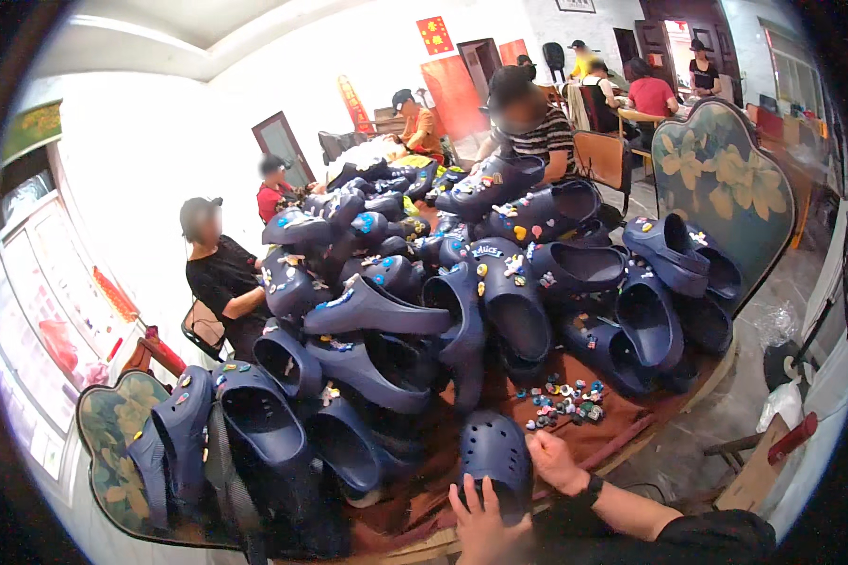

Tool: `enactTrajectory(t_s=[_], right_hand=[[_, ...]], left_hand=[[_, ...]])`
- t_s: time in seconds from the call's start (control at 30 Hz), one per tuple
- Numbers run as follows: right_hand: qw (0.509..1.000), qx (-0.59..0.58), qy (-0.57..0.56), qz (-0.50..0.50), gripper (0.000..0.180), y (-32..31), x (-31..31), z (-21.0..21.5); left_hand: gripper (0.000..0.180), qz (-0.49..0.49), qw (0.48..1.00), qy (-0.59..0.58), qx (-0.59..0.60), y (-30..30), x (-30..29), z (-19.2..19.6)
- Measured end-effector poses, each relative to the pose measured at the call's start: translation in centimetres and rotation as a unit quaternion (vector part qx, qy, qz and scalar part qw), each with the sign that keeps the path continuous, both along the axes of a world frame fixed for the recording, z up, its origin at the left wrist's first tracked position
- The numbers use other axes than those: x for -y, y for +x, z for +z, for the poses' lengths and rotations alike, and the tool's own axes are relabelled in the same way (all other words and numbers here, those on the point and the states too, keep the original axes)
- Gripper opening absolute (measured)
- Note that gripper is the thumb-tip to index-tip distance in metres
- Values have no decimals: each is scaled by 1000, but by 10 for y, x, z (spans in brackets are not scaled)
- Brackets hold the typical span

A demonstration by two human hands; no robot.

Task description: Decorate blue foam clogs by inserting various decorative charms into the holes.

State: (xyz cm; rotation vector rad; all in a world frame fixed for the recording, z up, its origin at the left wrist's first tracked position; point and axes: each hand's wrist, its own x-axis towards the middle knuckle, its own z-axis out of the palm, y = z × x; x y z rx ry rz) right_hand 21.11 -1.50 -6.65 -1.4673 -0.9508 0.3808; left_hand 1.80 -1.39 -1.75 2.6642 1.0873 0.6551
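"What colour is your clog (493,447)?"
"Mine's solid navy. The small charms (567,403) beyond it, to the right, mix white, green, blue and black."
"And the cloth (424,492) left of it?"
"Reddish brown. Far right of my clog, a panel (716,184) shows pale yellow flowers on grey-green."

Looks like a small assembly workshop in a home-like room: shows navy clogs (518,325) heaped on a brown-covered table (415,499), loose colourful charms (575,400) beside them, several people (221,282) around it, red posters (434,36) on a white wall (254,85).
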Motion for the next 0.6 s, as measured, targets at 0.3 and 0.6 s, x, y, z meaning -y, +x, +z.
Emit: enactTrajectory(t_s=[0.3,0.6], right_hand=[[894,425,-84,-118,23,100,-7,36],[861,488,-135,-52,57,118,71,41]], left_hand=[[115,-12,1000,-20,-6,-11,8,1],[113,-45,999,-16,-7,-3,2,1]])
